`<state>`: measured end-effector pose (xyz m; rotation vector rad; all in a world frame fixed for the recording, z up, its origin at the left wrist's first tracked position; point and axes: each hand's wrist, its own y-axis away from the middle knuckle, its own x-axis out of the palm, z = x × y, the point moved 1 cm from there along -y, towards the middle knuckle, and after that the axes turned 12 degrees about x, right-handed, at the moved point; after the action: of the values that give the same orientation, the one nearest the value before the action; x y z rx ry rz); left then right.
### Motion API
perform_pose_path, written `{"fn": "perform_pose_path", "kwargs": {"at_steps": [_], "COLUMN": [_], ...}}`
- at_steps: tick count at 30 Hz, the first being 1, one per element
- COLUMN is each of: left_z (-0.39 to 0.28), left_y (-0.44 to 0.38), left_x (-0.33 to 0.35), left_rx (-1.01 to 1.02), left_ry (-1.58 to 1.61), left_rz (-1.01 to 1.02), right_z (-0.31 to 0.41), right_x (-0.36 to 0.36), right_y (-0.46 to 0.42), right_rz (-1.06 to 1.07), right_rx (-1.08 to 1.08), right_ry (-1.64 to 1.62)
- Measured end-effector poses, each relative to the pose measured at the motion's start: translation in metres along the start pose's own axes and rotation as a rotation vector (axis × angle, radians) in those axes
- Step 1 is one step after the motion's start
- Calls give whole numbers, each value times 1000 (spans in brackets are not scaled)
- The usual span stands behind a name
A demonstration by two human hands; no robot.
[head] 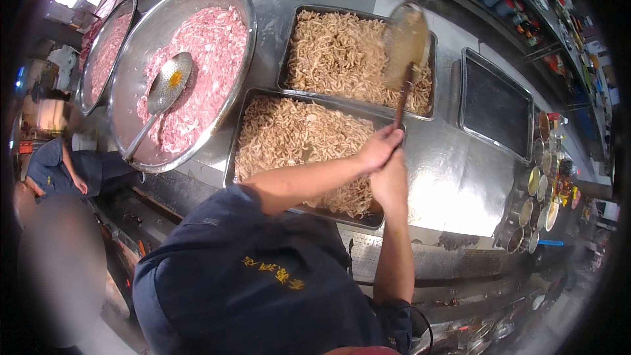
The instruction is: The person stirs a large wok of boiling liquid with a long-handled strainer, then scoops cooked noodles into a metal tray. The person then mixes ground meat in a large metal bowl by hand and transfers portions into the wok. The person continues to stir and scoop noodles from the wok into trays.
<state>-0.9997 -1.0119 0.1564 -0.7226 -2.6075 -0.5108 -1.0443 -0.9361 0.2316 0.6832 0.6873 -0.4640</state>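
Both hands grip the wooden handle of a large round skimmer (pixel 408 42), blurred over the right part of the far tray. My left hand (pixel 382 148) is the upper one on the handle, and my right hand (pixel 390 180) is just below it, the two touching. The far metal tray (pixel 283 66) holds cooked, browned meat strips (pixel 335 49). Below my arms lies the near metal tray (pixel 229 167) with more such strips (pixel 300 128). To the left, a big steel bowl (pixel 130 74) holds pink raw minced meat (pixel 212 59) with a perforated ladle (pixel 170 81) resting in it.
An empty dark tray (pixel 498 103) lies at the right of the steel worktop (pixel 443 172). Beyond it stand several seasoning containers (pixel 535 180). A second bowl of minced meat (pixel 111 56) is at the far left. Another person (pixel 64 167) is at the left; shelves (pixel 522 15) stand opposite.
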Motion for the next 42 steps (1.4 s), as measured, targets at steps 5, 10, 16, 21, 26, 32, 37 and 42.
{"fn": "perform_pose_path", "kwargs": {"at_steps": [5, 10, 16, 21, 26, 32, 37, 42], "left_z": [-1, 7, 44, 40, -9, -16, -42, -13], "left_y": [23, 10, -3, 25, 51, 60, 46, 61], "left_x": [-39, 12, 75, 45, -38, -74, -80, -67], "left_rx": [-48, -8, -55, 107, -24, 117, 121, 351], "left_ry": [101, -98, -171, -158, 24, 241, -104, 101], "left_rz": [-153, -92, 186, 88, -102, -158, -149, -54], "right_z": [14, -6, -62, -23, 12, 52, 64, 39], "right_x": [11, -14, -45, -41, 17, 43, 47, 34], "right_y": [12, 6, -1, 35, 35, 50, 43, 70], "right_rz": [242, 130, -29, 74, 246, 264, 169, 178], "right_rx": [28, 91, 206, 163, 5, -18, -71, -201], "right_ry": [34, -65, -8, 22, 101, 232, 157, 132]}}
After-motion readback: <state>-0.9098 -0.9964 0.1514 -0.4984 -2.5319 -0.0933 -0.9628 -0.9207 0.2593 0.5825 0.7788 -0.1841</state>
